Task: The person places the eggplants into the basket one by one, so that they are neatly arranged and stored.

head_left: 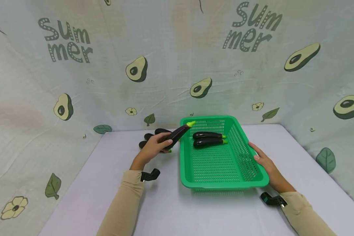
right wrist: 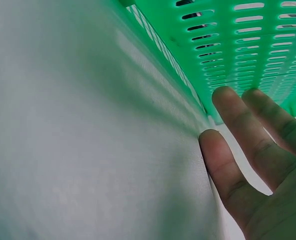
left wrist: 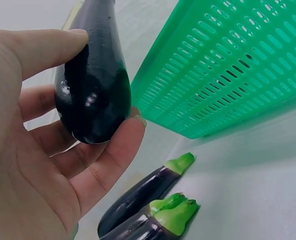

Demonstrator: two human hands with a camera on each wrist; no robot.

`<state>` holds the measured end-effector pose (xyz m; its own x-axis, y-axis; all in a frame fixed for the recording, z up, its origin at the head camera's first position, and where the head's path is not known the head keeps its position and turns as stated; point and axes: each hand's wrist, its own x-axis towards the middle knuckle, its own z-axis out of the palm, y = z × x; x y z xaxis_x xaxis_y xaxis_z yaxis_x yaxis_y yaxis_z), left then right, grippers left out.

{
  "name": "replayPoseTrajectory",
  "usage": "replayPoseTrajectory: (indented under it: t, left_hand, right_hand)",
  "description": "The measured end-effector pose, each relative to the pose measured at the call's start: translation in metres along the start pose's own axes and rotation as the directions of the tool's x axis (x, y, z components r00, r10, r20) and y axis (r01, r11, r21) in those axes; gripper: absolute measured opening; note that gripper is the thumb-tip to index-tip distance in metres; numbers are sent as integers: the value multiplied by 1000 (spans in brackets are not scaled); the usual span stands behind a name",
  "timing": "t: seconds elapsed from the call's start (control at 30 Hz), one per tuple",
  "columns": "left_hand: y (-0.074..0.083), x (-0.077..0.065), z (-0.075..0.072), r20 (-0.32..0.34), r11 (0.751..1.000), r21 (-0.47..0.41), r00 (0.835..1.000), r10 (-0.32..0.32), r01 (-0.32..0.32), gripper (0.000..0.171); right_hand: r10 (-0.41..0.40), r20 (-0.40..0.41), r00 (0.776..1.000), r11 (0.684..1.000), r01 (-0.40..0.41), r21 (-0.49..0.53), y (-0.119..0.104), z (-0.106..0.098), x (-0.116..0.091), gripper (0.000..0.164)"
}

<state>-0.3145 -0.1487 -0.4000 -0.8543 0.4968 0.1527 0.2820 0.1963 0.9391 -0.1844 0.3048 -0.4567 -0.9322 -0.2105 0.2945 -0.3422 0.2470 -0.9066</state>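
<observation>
Pinching a long, shiny, dark purple eggplant [head_left: 179, 133] is the left hand [head_left: 154, 147]: its thumb is on one side and its fingers curl round the other. I think the step in hand is bringing this eggplant up to the green plastic basket [head_left: 224, 186] with many small slots. The next move seems to call for a soft, sure grip and enough height to clear the rim.

The eggplant is up off the table, at about ten o'clock from the basket's middle. It tilts, its bright green cap [head_left: 191, 124] toward one or two o'clock and its fat round end down by the fingers. Its skin is smooth, with bright shiny spots.

In the basket, toward eleven o'clock, two plump dark purple eggplants [head_left: 207, 142] lie side by side. Outside, toward nine or ten o'clock, is a bunch of dark eggplants [head_left: 148, 136], partly hidden by the left hand.

At three o'clock, the right hand [head_left: 266, 164] is at the basket's outer wall, fingers apart; I cannot tell how hard they press.

Below is a pale, flat table [head_left: 165, 206]. At twelve o'clock hangs a pale cloth printed with avocados [head_left: 165, 101].
</observation>
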Motion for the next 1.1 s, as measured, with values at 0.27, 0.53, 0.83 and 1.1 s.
replayPoseTrajectory:
  t: [0.27,0.53,0.83,1.1]
  left_hand:
    - [7,4,5,5,1000,2,1000,15,-15,46]
    - [8,8,10,18,1000,-3,1000,22,-22,46]
    - [14,12,13,35,999,-5,999,37,-37,46]
    - [23,15,15,45,999,32,998,37,-38,47]
  right_hand:
    - [4,-16,1000,999,-5,-38,0,1,0,53]
    - [-5,5,1000,1000,5,-15,2,0,1,53]
    - [0,3,1000,1000,0,-17,0,0,0,53]
    - [-13,7,1000,1000,13,-19,1,0,1,53]
